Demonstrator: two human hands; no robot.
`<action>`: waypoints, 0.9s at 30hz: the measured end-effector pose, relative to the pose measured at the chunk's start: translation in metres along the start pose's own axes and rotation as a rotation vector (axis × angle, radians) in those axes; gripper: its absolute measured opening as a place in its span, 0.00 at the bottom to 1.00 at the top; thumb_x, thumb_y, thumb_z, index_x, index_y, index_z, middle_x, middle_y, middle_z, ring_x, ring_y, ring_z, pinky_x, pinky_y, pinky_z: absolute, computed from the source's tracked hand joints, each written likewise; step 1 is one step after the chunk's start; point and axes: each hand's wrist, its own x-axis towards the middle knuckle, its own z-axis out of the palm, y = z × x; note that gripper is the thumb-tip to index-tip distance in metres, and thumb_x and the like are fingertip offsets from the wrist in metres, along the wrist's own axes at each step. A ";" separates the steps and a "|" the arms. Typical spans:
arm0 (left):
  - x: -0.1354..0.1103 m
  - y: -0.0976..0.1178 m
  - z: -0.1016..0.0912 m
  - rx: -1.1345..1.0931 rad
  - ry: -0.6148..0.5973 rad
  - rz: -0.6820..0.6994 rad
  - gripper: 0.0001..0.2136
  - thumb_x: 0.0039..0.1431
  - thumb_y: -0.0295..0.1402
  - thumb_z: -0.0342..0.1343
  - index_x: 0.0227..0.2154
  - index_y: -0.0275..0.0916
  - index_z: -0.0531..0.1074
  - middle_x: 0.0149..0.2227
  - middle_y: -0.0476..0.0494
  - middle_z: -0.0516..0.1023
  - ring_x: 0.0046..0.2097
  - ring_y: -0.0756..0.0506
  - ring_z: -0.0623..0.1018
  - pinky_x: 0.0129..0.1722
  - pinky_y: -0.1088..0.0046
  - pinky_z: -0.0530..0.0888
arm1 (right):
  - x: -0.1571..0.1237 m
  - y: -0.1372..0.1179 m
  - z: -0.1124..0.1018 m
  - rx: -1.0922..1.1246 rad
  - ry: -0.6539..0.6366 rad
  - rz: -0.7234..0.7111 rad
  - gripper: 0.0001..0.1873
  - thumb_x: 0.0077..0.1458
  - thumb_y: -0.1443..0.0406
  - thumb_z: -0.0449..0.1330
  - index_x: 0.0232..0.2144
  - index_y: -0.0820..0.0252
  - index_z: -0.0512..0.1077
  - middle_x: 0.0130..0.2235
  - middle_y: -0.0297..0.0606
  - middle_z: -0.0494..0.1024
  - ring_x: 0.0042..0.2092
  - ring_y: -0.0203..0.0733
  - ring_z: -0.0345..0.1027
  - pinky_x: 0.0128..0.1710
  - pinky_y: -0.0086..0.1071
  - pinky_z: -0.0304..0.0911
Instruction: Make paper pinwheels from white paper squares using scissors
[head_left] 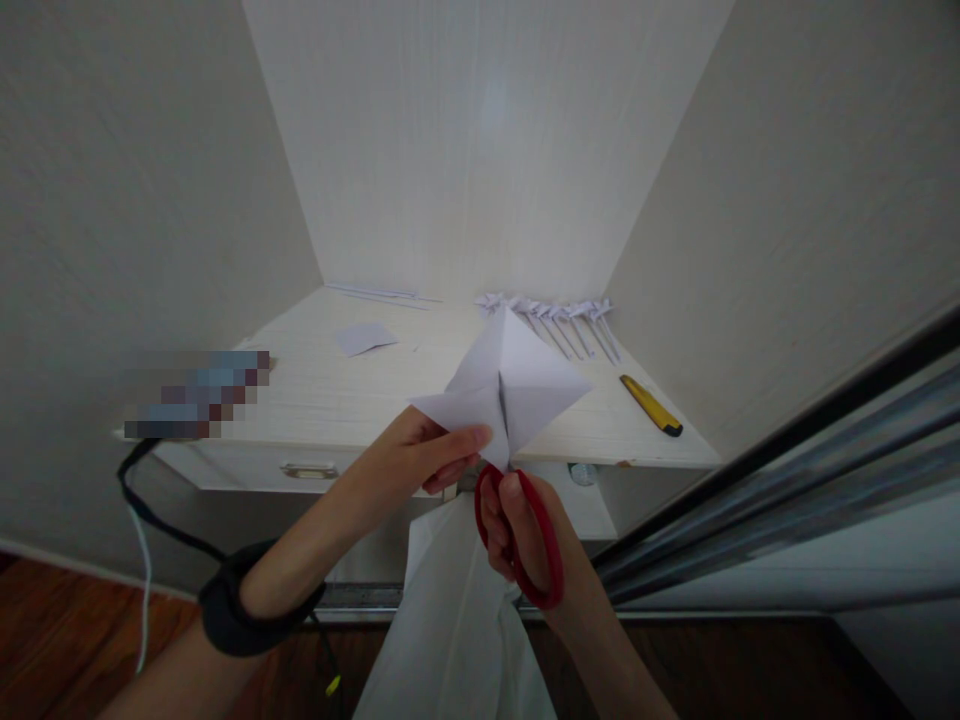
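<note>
A creased white sheet of paper point(536, 375) is up in front of me, its corners spread out. My left hand point(446, 450) pinches the sheet's lower left part between thumb and fingers. With my right hand point(521, 525) I hold red-handled scissors point(553, 560), thumb and fingers through the loops. The scissor blades meet the paper's lower corner and are mostly hidden by it; a slit runs up toward the sheet's middle.
On the white desk point(315, 390) lie a folded paper piece point(366, 338), thin paper sticks point(375, 292), several paper pinwheels point(574, 325) and a yellow utility knife point(649, 405). A blurred-out object point(202, 395) rests at the left edge, with a black cable point(161, 520) below.
</note>
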 end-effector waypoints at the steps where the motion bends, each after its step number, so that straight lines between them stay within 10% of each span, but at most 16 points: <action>1: 0.000 0.000 0.000 0.000 0.002 -0.001 0.17 0.52 0.40 0.53 0.14 0.39 0.58 0.14 0.55 0.56 0.17 0.55 0.55 0.18 0.76 0.52 | 0.001 -0.001 0.000 -0.010 0.000 -0.004 0.29 0.50 0.39 0.53 0.23 0.59 0.59 0.18 0.22 0.56 0.14 0.23 0.46 0.12 0.20 0.44; 14: -0.002 0.000 -0.017 -0.161 0.490 0.176 0.03 0.43 0.30 0.58 0.22 0.40 0.68 0.23 0.53 0.70 0.28 0.51 0.70 0.27 0.77 0.68 | -0.037 0.045 -0.019 0.021 -0.179 0.254 0.29 0.38 0.41 0.63 0.21 0.59 0.60 0.16 0.21 0.55 0.13 0.23 0.44 0.10 0.21 0.42; 19: -0.005 -0.003 -0.031 -0.140 0.368 0.189 0.05 0.45 0.29 0.57 0.28 0.40 0.73 0.33 0.48 0.76 0.43 0.45 0.74 0.42 0.74 0.71 | -0.025 0.037 -0.046 0.050 0.070 0.023 0.24 0.45 0.47 0.64 0.26 0.58 0.60 0.22 0.28 0.67 0.18 0.27 0.54 0.16 0.23 0.48; 27: -0.006 0.014 -0.022 0.095 0.026 0.071 0.04 0.41 0.25 0.55 0.23 0.37 0.74 0.25 0.52 0.73 0.27 0.50 0.70 0.25 0.79 0.66 | 0.000 -0.031 -0.045 0.006 0.219 -0.182 0.17 0.45 0.57 0.66 0.28 0.57 0.62 0.27 0.29 0.71 0.22 0.29 0.59 0.21 0.25 0.54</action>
